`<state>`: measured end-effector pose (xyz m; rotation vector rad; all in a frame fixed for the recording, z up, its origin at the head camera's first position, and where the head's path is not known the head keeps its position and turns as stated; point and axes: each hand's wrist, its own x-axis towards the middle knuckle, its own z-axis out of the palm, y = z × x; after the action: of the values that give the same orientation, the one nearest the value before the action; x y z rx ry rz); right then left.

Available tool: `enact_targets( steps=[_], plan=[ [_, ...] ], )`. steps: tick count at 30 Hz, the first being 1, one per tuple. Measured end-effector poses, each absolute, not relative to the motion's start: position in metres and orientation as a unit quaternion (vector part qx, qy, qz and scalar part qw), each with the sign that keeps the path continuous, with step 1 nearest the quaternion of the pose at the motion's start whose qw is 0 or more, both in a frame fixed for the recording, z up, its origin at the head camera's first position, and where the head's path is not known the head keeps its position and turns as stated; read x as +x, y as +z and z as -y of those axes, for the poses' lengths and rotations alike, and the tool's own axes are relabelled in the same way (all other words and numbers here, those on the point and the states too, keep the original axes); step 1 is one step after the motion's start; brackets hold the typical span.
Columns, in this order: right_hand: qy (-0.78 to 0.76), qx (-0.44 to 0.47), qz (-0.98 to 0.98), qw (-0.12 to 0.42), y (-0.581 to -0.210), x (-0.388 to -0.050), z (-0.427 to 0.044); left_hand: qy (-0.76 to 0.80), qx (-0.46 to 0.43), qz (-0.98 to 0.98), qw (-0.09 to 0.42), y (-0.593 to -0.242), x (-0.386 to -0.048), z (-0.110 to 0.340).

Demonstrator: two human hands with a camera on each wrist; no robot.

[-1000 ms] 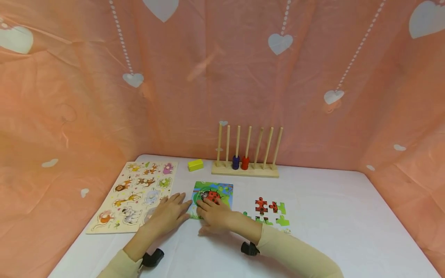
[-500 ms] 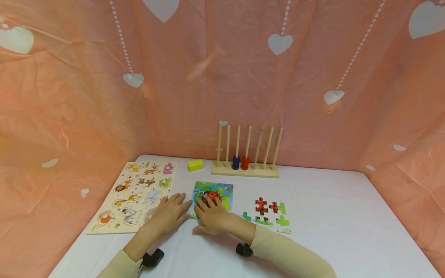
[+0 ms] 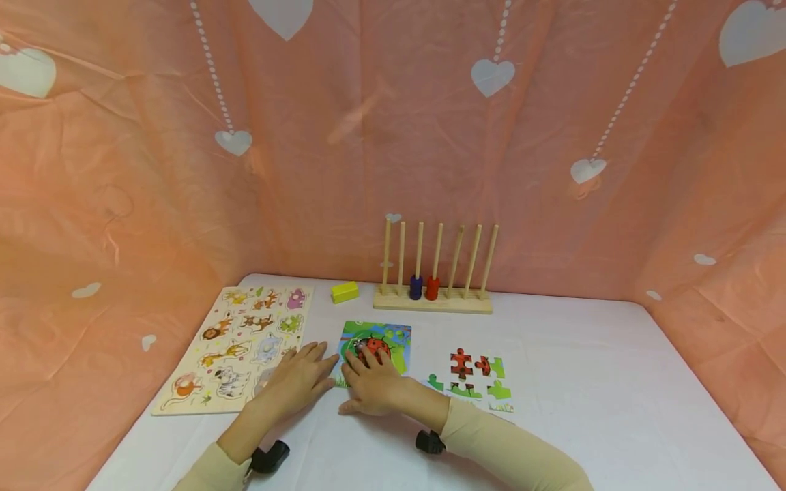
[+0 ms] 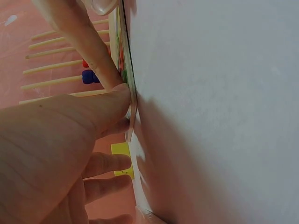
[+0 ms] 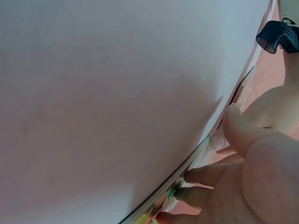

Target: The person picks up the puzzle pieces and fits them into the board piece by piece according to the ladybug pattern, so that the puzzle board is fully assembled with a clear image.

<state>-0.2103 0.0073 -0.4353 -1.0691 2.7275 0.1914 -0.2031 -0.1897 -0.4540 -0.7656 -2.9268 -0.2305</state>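
A square ladybug jigsaw puzzle (image 3: 398,334) lies flat on the white table. My right hand (image 3: 373,387) rests on its front left part with the fingers spread, covering some of the picture. Against the puzzle's left edge is my left hand (image 3: 297,378), its fingers fairly straight and pointing away from me. In the left wrist view, the left thumb (image 4: 114,102) meets the board's edge. The right fingertips (image 5: 166,218) touch the puzzle's top in the right wrist view. Loose jigsaw pieces (image 3: 462,365) with red and green print lie to the right, partly behind the right forearm.
A wooden animal peg puzzle (image 3: 209,354) lies at the left, its right edge under or beside the left hand. Farther back are a yellow block (image 3: 345,292) and a wooden peg rack (image 3: 432,300) with blue and red beads. A pink heart-print curtain (image 3: 430,136) hangs behind.
My right hand has slid slightly left and toward me over the puzzle, showing more of the loose pieces by the forearm. The left hand stays in place.
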Motion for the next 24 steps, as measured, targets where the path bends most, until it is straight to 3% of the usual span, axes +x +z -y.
enact_targets(
  steps=[16, 24],
  plan=[
    [0.026, -0.386, -0.915, 0.114, -0.427, -0.226, -0.006, -0.066, -0.257, 0.962, 0.062, -0.454, -0.204, 0.190],
    [-0.075, -0.415, -0.894, 0.151, -0.420, -0.240, -0.011, -0.072, -0.253, 0.963, 0.053, -0.454, -0.204, 0.189]
  ],
)
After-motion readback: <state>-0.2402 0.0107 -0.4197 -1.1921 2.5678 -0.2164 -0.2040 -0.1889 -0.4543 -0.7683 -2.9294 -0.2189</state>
